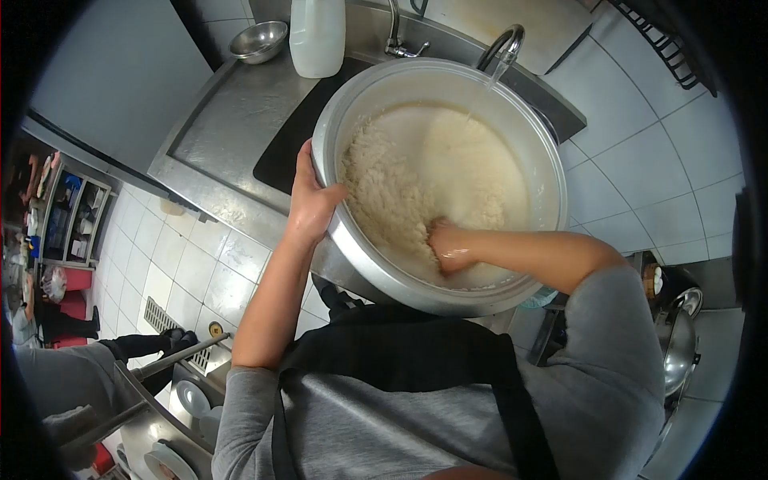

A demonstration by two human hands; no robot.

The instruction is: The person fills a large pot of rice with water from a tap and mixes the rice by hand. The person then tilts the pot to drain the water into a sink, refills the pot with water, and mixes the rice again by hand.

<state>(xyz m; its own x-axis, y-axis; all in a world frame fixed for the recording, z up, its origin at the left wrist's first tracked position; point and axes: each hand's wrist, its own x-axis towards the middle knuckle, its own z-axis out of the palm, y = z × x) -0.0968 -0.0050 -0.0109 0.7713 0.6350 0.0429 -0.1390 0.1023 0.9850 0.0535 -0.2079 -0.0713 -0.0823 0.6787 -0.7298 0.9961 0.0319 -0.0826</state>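
A large metal pot point(344, 228), tilted toward me, holds rice point(380, 172) and cloudy water point(472, 152). My left hand point(314, 196) grips the pot's left rim, thumb over the edge and fingers around the outside. Inside the pot, near its lower side, my right hand point(450, 246) is partly sunk in the rice and water, its fingers hidden. From the curved faucet point(512, 42) at the upper right, a stream of water runs into the pot.
Behind the pot are a steel counter point(228, 132), a small metal bowl point(258, 42), a white plastic jug point(318, 36) and a second faucet point(394, 32). Another person point(68, 384) stands at the lower left near plates point(192, 398). Metal pans point(678, 352) are at the right.
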